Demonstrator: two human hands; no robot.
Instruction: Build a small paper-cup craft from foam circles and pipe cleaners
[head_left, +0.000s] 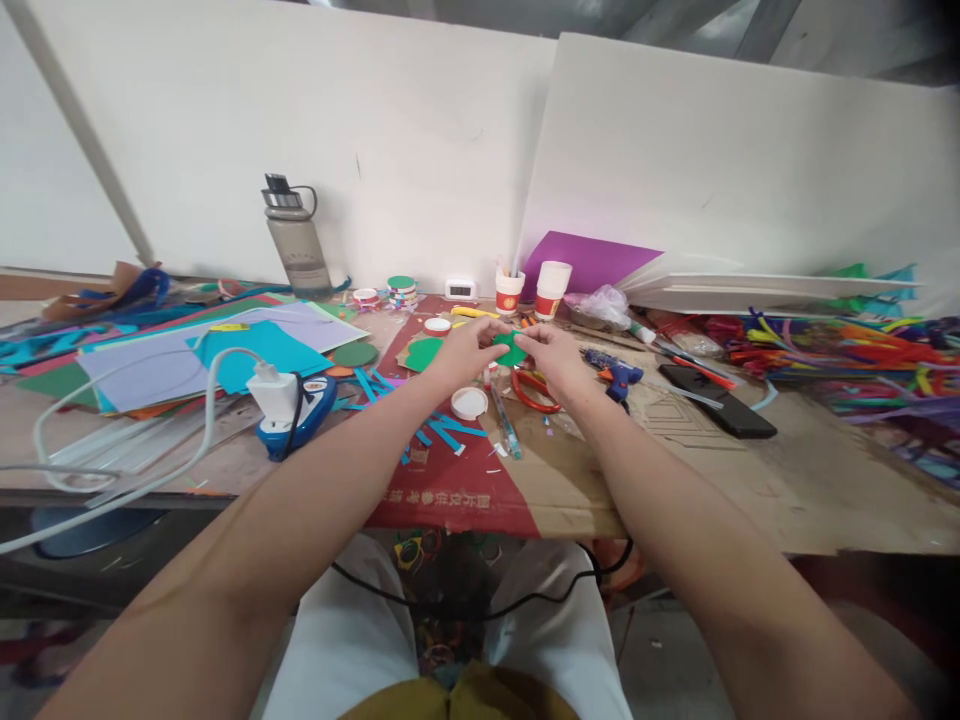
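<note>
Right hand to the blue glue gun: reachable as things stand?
Likely yes: the blue glue gun lies close beside the right hand, nothing visible between them. That hand holds a green piece with the left hand, so it would probably have to let go.

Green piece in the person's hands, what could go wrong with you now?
The green piece looks thin, so it might bend between the left hand and right hand. What looks like a glue gun lies beside the right hand and could get bumped; I can't tell if it's hot. The loose blue strips near the left forearm could get swept aside.
</note>
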